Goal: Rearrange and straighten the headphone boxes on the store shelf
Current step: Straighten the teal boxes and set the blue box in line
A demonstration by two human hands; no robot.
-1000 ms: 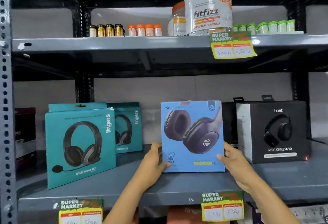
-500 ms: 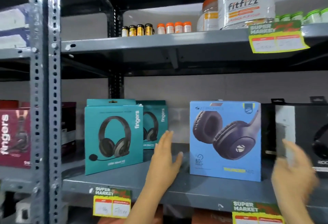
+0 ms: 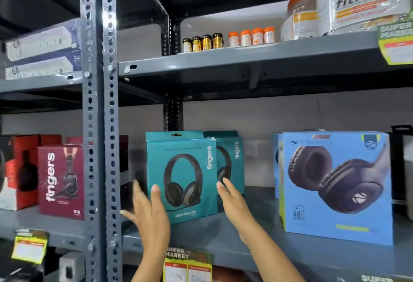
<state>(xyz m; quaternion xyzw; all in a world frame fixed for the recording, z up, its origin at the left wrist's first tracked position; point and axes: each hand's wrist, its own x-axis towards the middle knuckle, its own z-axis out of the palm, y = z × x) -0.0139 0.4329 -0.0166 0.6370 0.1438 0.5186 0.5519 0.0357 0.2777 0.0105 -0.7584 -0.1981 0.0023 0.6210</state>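
A teal "fingers" headphone box (image 3: 182,175) stands on the grey shelf (image 3: 290,250), turned a little to one side. My left hand (image 3: 148,210) is spread open at its lower left corner, fingertips just over the box front. At the box's right edge my right hand (image 3: 234,203) is open too, fingers apart. A second teal box (image 3: 232,161) stands behind and to the right. The blue headphone box (image 3: 335,186) stands upright further right, free of both hands.
A perforated steel upright (image 3: 99,125) rises just left of my left hand. Maroon and red "fingers" boxes (image 3: 61,181) fill the neighbouring bay. Small bottles (image 3: 202,42) and big jars (image 3: 357,2) sit on the upper shelf. Price tags (image 3: 187,266) hang on the shelf edge.
Both hands let go of the blue box and moved left to either side of the front teal box. My view swung left, bringing the upright and the neighbouring bay into sight.
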